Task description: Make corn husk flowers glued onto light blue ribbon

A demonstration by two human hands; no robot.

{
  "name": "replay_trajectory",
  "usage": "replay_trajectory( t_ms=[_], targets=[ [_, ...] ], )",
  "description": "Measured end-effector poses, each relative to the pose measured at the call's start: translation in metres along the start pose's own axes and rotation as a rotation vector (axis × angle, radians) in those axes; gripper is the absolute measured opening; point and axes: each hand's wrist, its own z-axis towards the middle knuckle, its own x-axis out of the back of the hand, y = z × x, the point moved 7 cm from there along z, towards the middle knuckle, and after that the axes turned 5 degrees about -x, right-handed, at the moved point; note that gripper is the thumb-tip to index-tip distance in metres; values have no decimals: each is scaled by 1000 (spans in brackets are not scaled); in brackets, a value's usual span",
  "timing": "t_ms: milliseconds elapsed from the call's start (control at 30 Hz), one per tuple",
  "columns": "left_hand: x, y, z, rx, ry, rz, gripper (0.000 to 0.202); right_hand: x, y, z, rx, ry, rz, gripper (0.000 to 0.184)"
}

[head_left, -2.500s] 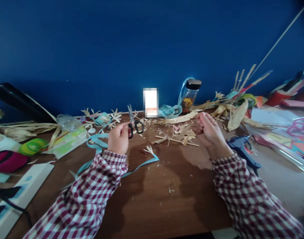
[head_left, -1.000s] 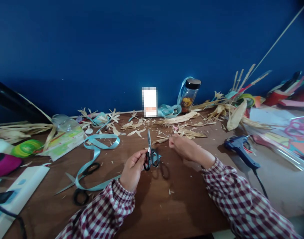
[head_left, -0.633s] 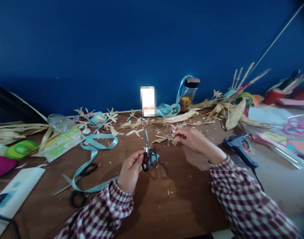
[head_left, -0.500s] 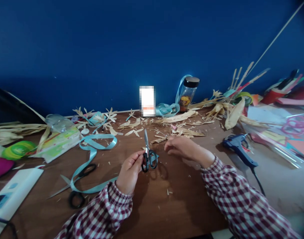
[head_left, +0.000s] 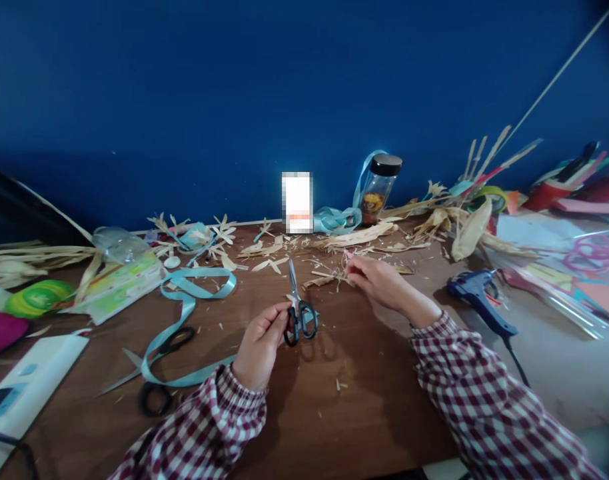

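My left hand is closed, thumb against fingers, on small scissors with dark handles. Their blades point away from me, and a bit of light blue shows behind the handle loops. Farther off and to the right, my right hand has its fingertips pinched together among dry corn husk scraps. Whatever lies between those fingertips is too small to make out. Left of my left hand, a light blue ribbon loops across the table, passing over a second pair of scissors with black handles.
A blue glue gun lies at the right. Along the wall stand a jar with a black lid and husk flowers. A white power strip is at the left. Pink scissors lie among papers at the far right.
My right hand has moved slightly away from me and to the right, and its fingers have closed down onto the husk scraps. My left hand and the scissors have stayed put.
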Motion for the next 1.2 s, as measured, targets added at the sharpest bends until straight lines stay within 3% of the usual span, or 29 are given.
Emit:
replay_trajectory(
  t_ms=[100, 167, 300, 467, 733, 933, 1033, 1100, 1200],
  targets=[
    [0, -1, 0, -5, -6, 4, 35, -13, -10, -5, 124, -161, 42, 14],
    [0, 0, 0, -16, -8, 4, 34, -22, -14, -7, 151, -198, 7, 9],
    [0, -1, 0, -21, 0, 16, 36, -30, -15, -3, 131, -136, -42, 15],
    [2, -1, -1, -22, 12, 26, 36, -17, -4, 1, 40, 6, 13, 15],
    [3, -1, -1, -26, 19, 29, 39, 24, 38, -3, -271, 371, 67, 10],
    [1, 0, -2, -10, 10, 34, 37, 57, 88, -25, -560, 830, 255, 17],
    [1, -1, -2, -16, 9, 44, 36, 65, 97, -35, -582, 998, 362, 28],
    [2, -3, -1, -27, 7, 42, 37, 67, 89, -34, -524, 973, 337, 29],
    [2, -3, 0, -36, 1, 12, 36, 61, 68, -24, -451, 763, 228, 20]
  ],
)
